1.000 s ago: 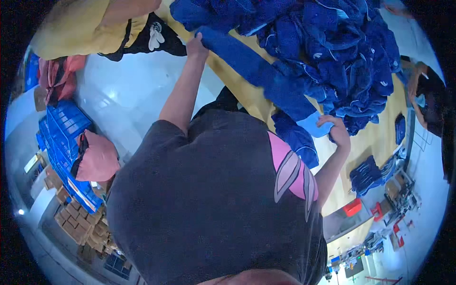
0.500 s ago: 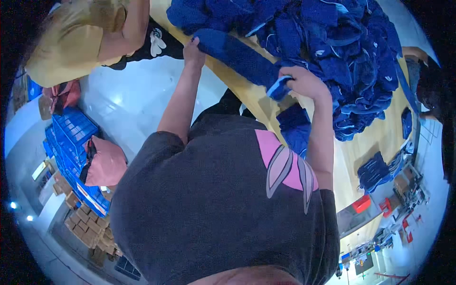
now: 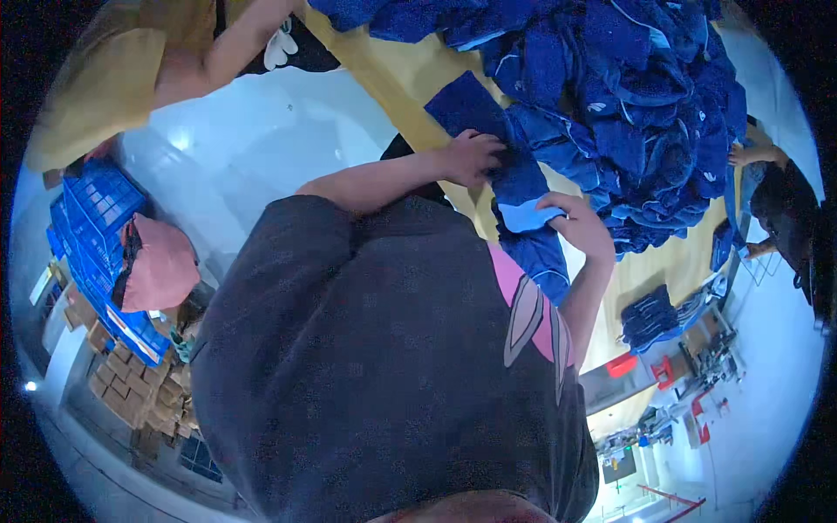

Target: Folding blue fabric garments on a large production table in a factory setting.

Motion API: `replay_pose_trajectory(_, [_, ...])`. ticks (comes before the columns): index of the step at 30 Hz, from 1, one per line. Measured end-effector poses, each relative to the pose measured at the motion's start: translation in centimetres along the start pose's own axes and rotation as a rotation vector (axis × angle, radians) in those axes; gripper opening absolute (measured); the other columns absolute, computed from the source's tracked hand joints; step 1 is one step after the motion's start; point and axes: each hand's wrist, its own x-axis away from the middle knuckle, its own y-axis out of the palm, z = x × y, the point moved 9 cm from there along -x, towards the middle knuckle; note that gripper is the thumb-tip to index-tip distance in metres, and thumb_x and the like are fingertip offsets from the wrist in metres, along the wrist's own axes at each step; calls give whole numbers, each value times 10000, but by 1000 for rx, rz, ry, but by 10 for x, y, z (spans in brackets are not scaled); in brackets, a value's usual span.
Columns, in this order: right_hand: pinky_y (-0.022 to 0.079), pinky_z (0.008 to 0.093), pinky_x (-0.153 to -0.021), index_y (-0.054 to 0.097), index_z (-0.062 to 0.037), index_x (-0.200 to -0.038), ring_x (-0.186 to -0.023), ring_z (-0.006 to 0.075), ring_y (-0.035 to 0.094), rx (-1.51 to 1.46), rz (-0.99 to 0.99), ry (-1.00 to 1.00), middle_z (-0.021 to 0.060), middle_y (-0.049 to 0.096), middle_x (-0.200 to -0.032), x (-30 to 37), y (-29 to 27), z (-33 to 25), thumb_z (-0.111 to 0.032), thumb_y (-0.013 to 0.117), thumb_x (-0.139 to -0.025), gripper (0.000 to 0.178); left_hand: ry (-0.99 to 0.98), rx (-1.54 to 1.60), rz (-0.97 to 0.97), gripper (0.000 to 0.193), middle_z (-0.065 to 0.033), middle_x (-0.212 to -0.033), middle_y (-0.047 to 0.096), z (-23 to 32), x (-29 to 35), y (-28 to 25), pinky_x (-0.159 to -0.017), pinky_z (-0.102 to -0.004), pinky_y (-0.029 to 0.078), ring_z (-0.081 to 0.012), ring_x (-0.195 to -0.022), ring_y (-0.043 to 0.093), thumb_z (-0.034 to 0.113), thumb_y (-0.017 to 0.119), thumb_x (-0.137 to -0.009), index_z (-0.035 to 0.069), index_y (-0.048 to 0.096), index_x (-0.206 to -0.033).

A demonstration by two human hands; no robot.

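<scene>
Along near edge of pale yellow wooden bench: long dark-blue fabric strip, axis far-left to near-right. Left hand mid-strip, fingers half-curled, grip unclear. Right hand pinches light-blue near end.

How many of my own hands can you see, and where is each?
2. Your left hand is on the dark blue cloth by the edge of the table; your right hand holds the cloth's light blue part. Some fingertips may be hidden.
</scene>
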Motion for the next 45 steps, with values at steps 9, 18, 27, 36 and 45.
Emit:
replay_pose_trajectory(9, [488, 409, -694, 628, -15, -1004, -746, 337, 604, 245, 46, -279, 149, 675, -861, -184, 1, -26, -151, 601, -790, 255, -1247, 1180, 208, 309, -43, -920, 650, -130, 32, -59, -732, -285, 470, -141, -768, 564, 320, 598, -936, 43, 653, -1061])
replay_pose_trajectory(18, [482, 408, -890, 627, -22, -1098, -974, 367, 586, -25, 1086, -219, 173, 630, -1086, -154, -22, 21, -148, 671, -768, 356, -1015, 301, -51, 378, -93, -771, 660, -184, 36, -59, -633, -316, 467, -206, -674, 584, 344, 676, -832, -27, 687, -903])
replay_pose_trajectory(27, [523, 371, -815, 623, -7, -1226, -899, 358, 664, -696, 1275, 246, 197, 704, -1039, -105, 61, 152, -245, 734, -716, 574, -1003, 449, -147, 367, -128, -823, 702, -170, 25, -56, -678, -324, 499, -221, -698, 622, 290, 735, -780, -33, 701, -952])
replay_pose_trajectory(36, [507, 394, -740, 553, 82, -1093, -774, 341, 620, -756, 1101, 205, 224, 658, -930, -82, 56, 106, -215, 675, -796, 437, -864, 502, -537, 395, -122, -956, 708, -128, -29, -45, -740, -316, 528, -227, -778, 662, 181, 710, -800, -5, 645, -1142])
replay_pose_trajectory(45, [507, 273, -695, 571, 15, -1136, -732, 149, 589, -837, 1557, 388, 91, 652, -899, 229, 84, 75, -128, 697, -843, 349, -638, 1111, -870, 415, -101, -974, 701, 117, -97, -63, -758, -275, 524, -161, -842, 640, 86, 761, -757, -19, 638, -1139])
